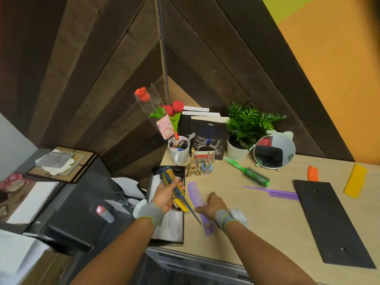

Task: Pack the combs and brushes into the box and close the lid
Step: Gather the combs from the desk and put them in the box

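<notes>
A black open box (154, 239) with white lining sits at the desk's left edge. My left hand (165, 196) holds a blue tail comb (178, 193) and a yellow comb (181, 204) together above the box. Just right of the box, my right hand (213, 204) grips a wide-tooth purple comb (195, 193) lying on the desk. Farther right lie a purple tail comb (273, 192), a green round brush (255, 176), an orange brush (312, 173) and a yellow comb (355, 180). The flat black lid (329, 223) rests on the desk at the right.
Along the back of the desk stand a white mug (178, 154) with roses, a small Eiffel Tower model (192, 166), books (209, 136), a potted plant (246, 128) and a round mirror (274, 151). Left of the desk are dark cluttered surfaces and a chair.
</notes>
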